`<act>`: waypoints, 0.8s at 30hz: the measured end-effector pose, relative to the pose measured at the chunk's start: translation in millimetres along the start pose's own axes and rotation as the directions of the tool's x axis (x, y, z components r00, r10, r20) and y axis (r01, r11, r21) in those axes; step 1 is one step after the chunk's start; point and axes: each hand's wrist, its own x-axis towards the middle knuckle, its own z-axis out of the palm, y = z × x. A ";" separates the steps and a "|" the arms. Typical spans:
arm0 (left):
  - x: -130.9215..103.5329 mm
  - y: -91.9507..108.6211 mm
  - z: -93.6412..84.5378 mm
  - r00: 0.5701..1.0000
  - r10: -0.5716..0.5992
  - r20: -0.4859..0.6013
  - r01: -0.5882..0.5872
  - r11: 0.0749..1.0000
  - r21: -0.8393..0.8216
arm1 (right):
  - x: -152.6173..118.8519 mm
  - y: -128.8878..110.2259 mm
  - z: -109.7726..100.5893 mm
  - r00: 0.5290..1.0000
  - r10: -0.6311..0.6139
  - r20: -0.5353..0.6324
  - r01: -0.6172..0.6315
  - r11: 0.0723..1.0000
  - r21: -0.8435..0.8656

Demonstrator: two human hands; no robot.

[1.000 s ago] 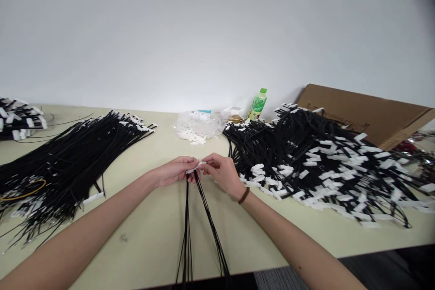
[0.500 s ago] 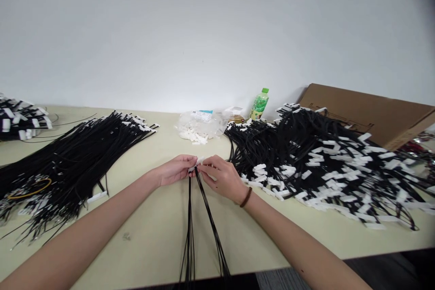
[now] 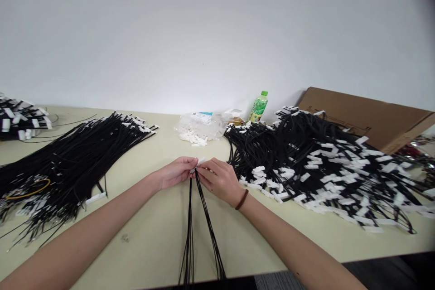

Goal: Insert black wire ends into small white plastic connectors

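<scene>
Over the middle of the table my left hand and my right hand meet, fingertips almost touching. Both pinch a small white plastic connector, mostly hidden by the fingers. Black wires hang from it in two bundles, running down past the table's front edge. To the left lies a thick sheaf of black wires with white ends. A large pile of black wires with white connectors spreads out on the right, close to my right hand.
Behind my hands sits a clear plastic bag of small white pieces. A green-capped bottle stands near the wall, beside a cardboard box. A yellow band lies on the left sheaf. More wires lie at far left.
My right hand has shifted slightly left, its fingers drawn closer around the white connector. My left hand has barely moved, and the wire bundles still hang below.
</scene>
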 end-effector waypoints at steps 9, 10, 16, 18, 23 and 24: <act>-0.9 -0.4 -0.8 1.000 0.004 0.022 -0.003 1.000 -0.023 | 0.4 -2.1 -0.6 1.000 -0.023 0.003 0.023 1.000 -0.021; -0.9 -0.2 -0.6 1.000 0.004 0.024 -0.003 1.000 -0.024 | 0.6 -2.1 -0.9 1.000 -0.028 0.001 0.028 0.999 -0.024; -0.9 -0.3 -0.3 1.000 -0.004 0.013 0.004 1.000 -0.016 | 2.3 -3.2 -2.9 0.999 -0.034 -0.006 0.033 0.999 -0.028; -1.1 -0.2 -0.3 1.000 0.000 0.008 0.000 1.000 -0.009 | 2.9 -3.2 -3.5 0.999 -0.033 -0.002 0.033 0.999 -0.027; -2.2 1.4 1.8 1.000 -0.005 -0.008 0.005 1.000 -0.002 | 4.3 -2.6 -4.2 0.999 -0.037 0.010 0.037 0.998 -0.046; -2.4 1.6 2.3 1.000 -0.004 -0.009 0.004 1.000 -0.004 | 4.5 -2.7 -4.1 0.999 -0.039 0.009 0.039 0.998 -0.051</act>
